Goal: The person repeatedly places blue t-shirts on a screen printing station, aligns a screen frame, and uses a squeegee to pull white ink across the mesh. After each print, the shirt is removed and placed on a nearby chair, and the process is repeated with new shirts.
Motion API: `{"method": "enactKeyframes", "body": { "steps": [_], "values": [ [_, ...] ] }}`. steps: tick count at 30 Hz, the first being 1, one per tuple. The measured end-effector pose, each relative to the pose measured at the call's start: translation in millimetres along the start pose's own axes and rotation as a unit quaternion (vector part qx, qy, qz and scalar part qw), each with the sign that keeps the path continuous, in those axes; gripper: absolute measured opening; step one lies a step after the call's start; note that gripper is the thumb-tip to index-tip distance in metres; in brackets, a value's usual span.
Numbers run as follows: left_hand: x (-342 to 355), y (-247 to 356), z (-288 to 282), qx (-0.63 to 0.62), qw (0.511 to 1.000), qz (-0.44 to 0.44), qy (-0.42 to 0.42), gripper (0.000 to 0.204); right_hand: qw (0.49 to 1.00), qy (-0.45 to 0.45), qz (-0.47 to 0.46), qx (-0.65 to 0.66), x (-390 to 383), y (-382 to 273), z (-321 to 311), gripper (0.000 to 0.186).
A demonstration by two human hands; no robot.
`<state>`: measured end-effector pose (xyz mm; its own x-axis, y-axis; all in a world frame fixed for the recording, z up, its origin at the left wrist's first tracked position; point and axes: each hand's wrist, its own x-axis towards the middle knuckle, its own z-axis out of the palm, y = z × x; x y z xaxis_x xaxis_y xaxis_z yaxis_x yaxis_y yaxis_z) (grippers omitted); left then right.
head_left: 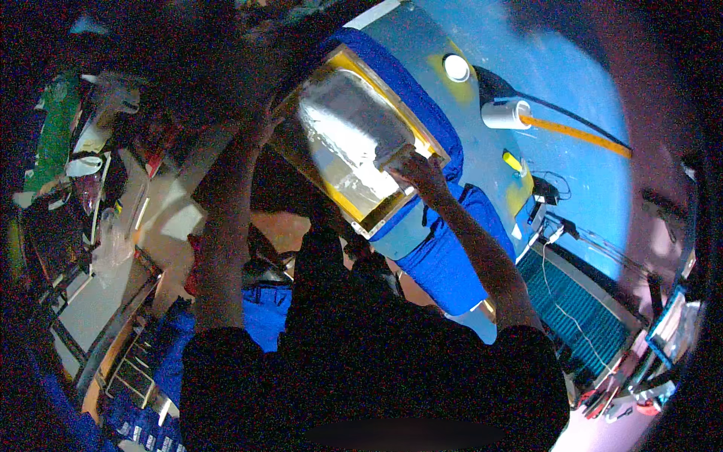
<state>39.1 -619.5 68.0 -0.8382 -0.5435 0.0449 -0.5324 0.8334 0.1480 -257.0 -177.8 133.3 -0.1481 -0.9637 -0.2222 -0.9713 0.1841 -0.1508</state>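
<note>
Head view, low light, heavy grain. Your right-hand fingers [410, 160] are curled shut around a small pale block-shaped tool [393, 157], possibly a scraper or a short squeegee; its exact kind cannot be told. The right hand [423, 172] presses that tool against the translucent grey mesh of a rectangular yellow-edged screen frame [360, 143], near the frame's right-hand rail. The right forearm runs down from there toward the lower edge of the picture.

Your left hand [262, 126] is at the frame's left rail, fingers apparently wrapped over the edge and steadying it. The grip is in shadow, so how tightly they are closed cannot be told.

The frame is held tilted, raised in front of you, against a blue padded surface [440, 256] that wraps its right and lower sides. A whitish streak lies across the upper mesh, and a paler, wet-looking patch lies lower down.

Judgement: the step in hand looks like wiping or scraping the mesh, with the tool about mid-height on the right side. The next move would call for an even stroke across the mesh, with your left hand bracing the frame so it does not rock.

Beyond the frame: a white cylindrical fitting [506, 114] with an orange hose [576, 134] on the blue wall, and to your left a cluttered counter [98, 301].
</note>
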Motion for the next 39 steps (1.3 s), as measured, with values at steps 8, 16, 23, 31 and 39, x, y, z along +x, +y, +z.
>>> {"method": "enactKeyframes", "body": {
  "steps": [8,16,23,31,39],
  "values": [
    [7.7,-26.0,33.8,0.043,0.998,0.036,0.011,0.056,0.995,-0.03,-0.038,-0.088,-64.5,-0.6,-15.7,0.06],
    [-0.1,-57.9,46.5,0.079,0.986,0.116,0.088,0.054,0.993,0.007,0.002,-0.119,-110.8,-26.8,-38.0,0.066],
    [-49.6,-2.7,-98.3,0.026,0.996,-0.085,-0.022,0.049,0.876,0.246,0.306,0.279,-178.9,-73.2,-24.9,0.039],
    [-109.1,68.8,-202.0,0.107,0.976,-0.177,-0.07,0.061,0.645,0.258,0.378,0.612,-200.8,-133.2,55.9,0.053],
    [-187.0,183.5,-174.5,-0.063,0.988,-0.13,0.049,0.055,0.494,0.379,0.33,0.71,-298.3,-134.7,51.6,0.065]
  ]
}}
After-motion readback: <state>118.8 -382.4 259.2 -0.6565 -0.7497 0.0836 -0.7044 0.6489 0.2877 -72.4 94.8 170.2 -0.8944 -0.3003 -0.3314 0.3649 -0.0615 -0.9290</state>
